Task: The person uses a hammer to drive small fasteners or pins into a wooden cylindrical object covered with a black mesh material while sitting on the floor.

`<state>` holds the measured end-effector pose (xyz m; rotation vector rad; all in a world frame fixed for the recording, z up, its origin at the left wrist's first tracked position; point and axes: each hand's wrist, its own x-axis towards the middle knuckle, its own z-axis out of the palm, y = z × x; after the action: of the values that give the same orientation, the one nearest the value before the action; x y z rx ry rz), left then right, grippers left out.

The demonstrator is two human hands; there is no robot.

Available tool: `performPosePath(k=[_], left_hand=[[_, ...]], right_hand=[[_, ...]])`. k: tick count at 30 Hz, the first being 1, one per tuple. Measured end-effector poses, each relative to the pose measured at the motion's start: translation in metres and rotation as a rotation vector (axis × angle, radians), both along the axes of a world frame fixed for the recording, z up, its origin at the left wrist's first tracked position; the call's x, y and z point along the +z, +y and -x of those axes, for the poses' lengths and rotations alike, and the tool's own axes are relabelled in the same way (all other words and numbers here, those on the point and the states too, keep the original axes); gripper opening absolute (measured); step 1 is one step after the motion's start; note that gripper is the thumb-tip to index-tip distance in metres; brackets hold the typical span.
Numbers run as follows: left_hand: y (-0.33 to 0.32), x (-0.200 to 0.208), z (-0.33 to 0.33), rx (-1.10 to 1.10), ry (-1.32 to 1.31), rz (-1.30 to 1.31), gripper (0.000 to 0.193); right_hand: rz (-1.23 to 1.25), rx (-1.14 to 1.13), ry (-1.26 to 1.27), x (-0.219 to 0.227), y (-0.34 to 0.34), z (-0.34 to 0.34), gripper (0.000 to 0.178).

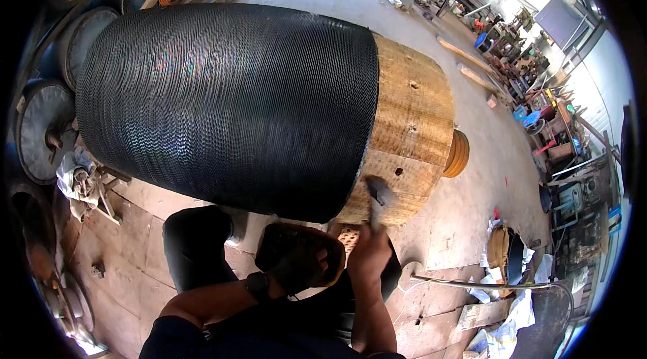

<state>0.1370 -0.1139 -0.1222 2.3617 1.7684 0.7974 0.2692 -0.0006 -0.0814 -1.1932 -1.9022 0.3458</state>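
A large cylinder lies across the middle. Its body has a black, finely ridged covering [229, 110], and its right end is bare wooden planking [414, 116] with a few dark holes. My right hand [368, 254] is closed around the handle of a hammer, whose dark head [379, 190] is over the lower part of the wood, near the covering's edge. My left hand [300, 268], in a dark glove with bare fingertips, is bent over a dark, bowl-like container [276, 244] with a yellowish-brown rim. What its fingers hold is hidden.
An orange ringed hub [457, 154] sticks out of the wooden end. Dark round drums [46, 131] are stacked at the left, beside a bundle of rags [81, 180]. Tools and machine parts line the right wall. A thin rod [485, 285] lies at the lower right near scrap wrapping [515, 318].
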Motion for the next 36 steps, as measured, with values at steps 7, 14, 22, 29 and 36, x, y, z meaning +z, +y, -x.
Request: performPosePath(k=[7, 14, 22, 29, 36], left_hand=[[0.003, -0.011, 0.000, -0.010, 0.020, -0.156, 0.021], [0.009, 0.010, 0.000, 0.040, -0.075, 0.030, 0.027], [0.012, 0.012, 0.010, -0.003, -0.188, -0.192, 0.028], [0.047, 0.050, 0.051, 0.061, -0.082, -0.413, 0.044], [0.115, 0.118, 0.126, 0.305, 0.252, -0.767, 0.044]], right_hand=[[0.007, 0.040, 0.317, 0.002, -0.023, -0.011, 0.027], [0.172, 0.038, 0.199, 0.025, -0.025, 0.002, 0.021], [0.237, -0.028, 0.023, 0.018, -0.011, 0.003, 0.022], [0.241, 0.009, -0.113, 0.017, -0.002, 0.007, 0.022], [0.029, 0.162, 0.364, -0.001, -0.012, -0.011, 0.022]])
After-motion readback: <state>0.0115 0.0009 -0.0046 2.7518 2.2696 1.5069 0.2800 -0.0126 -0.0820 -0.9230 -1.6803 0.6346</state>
